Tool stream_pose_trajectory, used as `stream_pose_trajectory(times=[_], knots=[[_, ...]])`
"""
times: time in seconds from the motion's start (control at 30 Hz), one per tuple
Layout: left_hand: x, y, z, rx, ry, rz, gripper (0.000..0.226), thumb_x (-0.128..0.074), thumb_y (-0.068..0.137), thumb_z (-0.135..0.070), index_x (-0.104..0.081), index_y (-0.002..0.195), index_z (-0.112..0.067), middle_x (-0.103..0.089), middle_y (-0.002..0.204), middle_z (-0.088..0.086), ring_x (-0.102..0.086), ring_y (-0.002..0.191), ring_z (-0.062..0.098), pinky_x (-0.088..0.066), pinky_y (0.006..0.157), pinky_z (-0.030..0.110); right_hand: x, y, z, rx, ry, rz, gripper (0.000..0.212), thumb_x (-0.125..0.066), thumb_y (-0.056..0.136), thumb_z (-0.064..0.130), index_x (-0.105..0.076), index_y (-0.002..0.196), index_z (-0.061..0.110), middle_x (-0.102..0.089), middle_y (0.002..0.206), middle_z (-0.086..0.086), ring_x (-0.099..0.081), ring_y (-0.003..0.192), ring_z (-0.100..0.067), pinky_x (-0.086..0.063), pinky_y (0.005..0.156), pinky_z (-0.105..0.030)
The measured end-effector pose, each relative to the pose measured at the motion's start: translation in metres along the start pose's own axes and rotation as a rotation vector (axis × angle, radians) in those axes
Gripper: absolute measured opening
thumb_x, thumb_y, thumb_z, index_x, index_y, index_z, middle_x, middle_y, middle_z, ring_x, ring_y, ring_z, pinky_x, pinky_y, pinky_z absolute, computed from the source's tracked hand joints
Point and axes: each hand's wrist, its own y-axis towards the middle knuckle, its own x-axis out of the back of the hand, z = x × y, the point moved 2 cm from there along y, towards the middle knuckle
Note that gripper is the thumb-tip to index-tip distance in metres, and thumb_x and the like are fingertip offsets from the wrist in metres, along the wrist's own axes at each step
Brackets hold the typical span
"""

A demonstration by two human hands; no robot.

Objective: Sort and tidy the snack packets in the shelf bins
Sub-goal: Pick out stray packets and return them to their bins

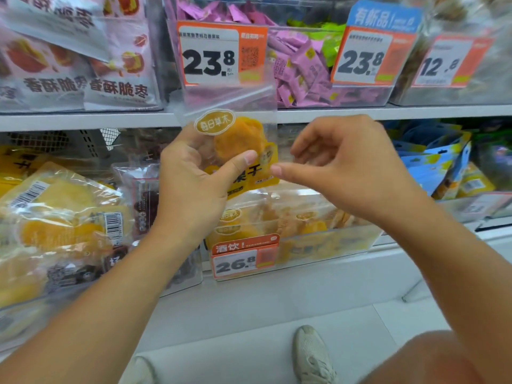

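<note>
Left hand (191,176) pinches 1 mango packet (238,145) w/ thumb only, right hand (340,164) loose, prob. not touching; packet could slip into the wrong bin (318,242).

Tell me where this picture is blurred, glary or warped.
Head view: motion blur smears the jujube bags at upper left and the 12.8 price tag at upper right; glare streaks the clear packets at lower left; wide-angle bending curves the shelf edge; the held dried mango packet stays fairly sharp.
</note>
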Motion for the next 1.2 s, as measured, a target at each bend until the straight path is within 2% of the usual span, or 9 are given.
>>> stream_pose_trajectory(times=[0.13, 0.23, 0.33, 0.5, 0.67, 0.73, 0.83, 1.07, 1.2], knots=[[-0.031, 0.005, 0.001, -0.019, -0.006, 0.14, 0.032, -0.077, 0.084, -0.004, -0.066, 0.112, -0.011, -0.075, 0.105, -0.006, -0.071, 0.099, 0.01, -0.057, 0.086, 0.028, -0.013, 0.004, -0.031, -0.043, 0.439, 0.113, 0.033, -0.082, 0.08, 0.018, -0.066, 0.109, 0.015, -0.074, 0.095, -0.004, -0.07, 0.083, -0.013, -0.057, 0.072, -0.028], [-0.041, 0.011, 0.007, -0.006, 0.086, 0.163, 0.035, -0.078, 0.085, -0.015, -0.062, 0.116, -0.018, -0.072, 0.108, -0.009, -0.068, 0.101, 0.004, -0.054, 0.088, 0.024, -0.01, 0.008, -0.05, -0.081, 0.599, 0.091, 0.015, -0.07, 0.088, 0.001, -0.072, 0.098, 0.012, -0.075, 0.083, -0.004, -0.07, 0.077, -0.015, -0.06, 0.067, -0.031], [-0.042, 0.013, 0.019, -0.056, 0.398, 0.275, 0.038, -0.077, 0.085, -0.032, -0.062, 0.119, -0.026, -0.066, 0.114, -0.016, -0.061, 0.107, 0.001, -0.048, 0.093, 0.022, -0.002, 0.008, -0.071, -0.129, 0.654, 0.002, 0.016, -0.065, 0.09, -0.004, -0.069, 0.088, 0.011, -0.074, 0.076, -0.001, -0.071, 0.074, -0.015, -0.062, 0.074, -0.034], [-0.047, 0.008, 0.029, -0.116, 0.493, 0.349, 0.012, -0.069, 0.092, -0.031, -0.074, 0.102, -0.026, -0.073, 0.1, -0.015, -0.066, 0.096, 0.004, -0.051, 0.088, 0.027, 0.002, 0.004, -0.086, -0.215, 0.681, -0.014, 0.012, -0.062, 0.092, -0.004, -0.062, 0.088, 0.007, -0.071, 0.075, -0.004, -0.07, 0.072, -0.015, -0.061, 0.07, -0.033], [-0.062, 0.007, 0.022, -0.105, 0.49, 0.396, 0.023, -0.072, 0.09, -0.022, -0.074, 0.105, -0.039, -0.067, 0.093, -0.03, -0.063, 0.096, -0.007, -0.045, 0.086, 0.008, 0.012, -0.002, -0.082, -0.093, 0.65, 0.06, 0.024, -0.08, 0.076, 0.007, -0.068, 0.096, 0.014, -0.07, 0.091, -0.024, -0.069, 0.08, -0.022, -0.059, 0.077, -0.045], [-0.066, 0.006, 0.023, -0.05, 0.552, 0.411, 0.01, -0.071, 0.089, -0.037, -0.069, 0.099, -0.038, -0.067, 0.09, -0.025, -0.061, 0.091, -0.004, -0.048, 0.082, 0.018, 0.022, -0.002, -0.082, -0.066, 0.634, -0.035, 0.021, -0.079, 0.07, 0.011, -0.07, 0.089, 0.011, -0.072, 0.084, -0.015, -0.069, 0.076, -0.02, -0.06, 0.075, -0.045], [-0.064, 0.0, 0.031, 0.014, 0.702, 0.466, 0.044, -0.075, 0.073, -0.06, -0.054, 0.103, -0.035, -0.057, 0.104, -0.021, -0.053, 0.098, 0.001, -0.042, 0.08, 0.024, 0.037, -0.003, -0.095, -0.148, 0.758, -0.164, 0.023, -0.076, 0.069, 0.014, -0.067, 0.09, 0.012, -0.075, 0.079, 0.001, -0.072, 0.078, -0.018, -0.062, 0.073, -0.035], [-0.081, -0.006, 0.03, -0.058, 0.858, 0.609, 0.022, -0.074, 0.082, -0.047, -0.065, 0.093, -0.03, -0.057, 0.107, -0.01, -0.053, 0.107, 0.02, -0.045, 0.093, 0.045, 0.033, -0.012, -0.121, -0.275, 0.798, -0.018, 0.036, -0.085, 0.066, 0.016, -0.073, 0.099, 0.005, -0.072, 0.098, -0.025, -0.072, 0.096, -0.037, -0.059, 0.081, -0.044], [-0.078, -0.004, 0.032, -0.026, 0.92, 0.647, 0.02, -0.074, 0.087, -0.033, -0.062, 0.073, -0.024, -0.055, 0.105, -0.011, -0.053, 0.099, 0.02, -0.045, 0.088, 0.043, 0.035, -0.011, -0.122, -0.261, 0.782, -0.047, 0.039, -0.087, 0.068, 0.02, -0.071, 0.1, 0.004, -0.069, 0.102, -0.028, -0.072, 0.095, -0.034, -0.06, 0.079, -0.043]])
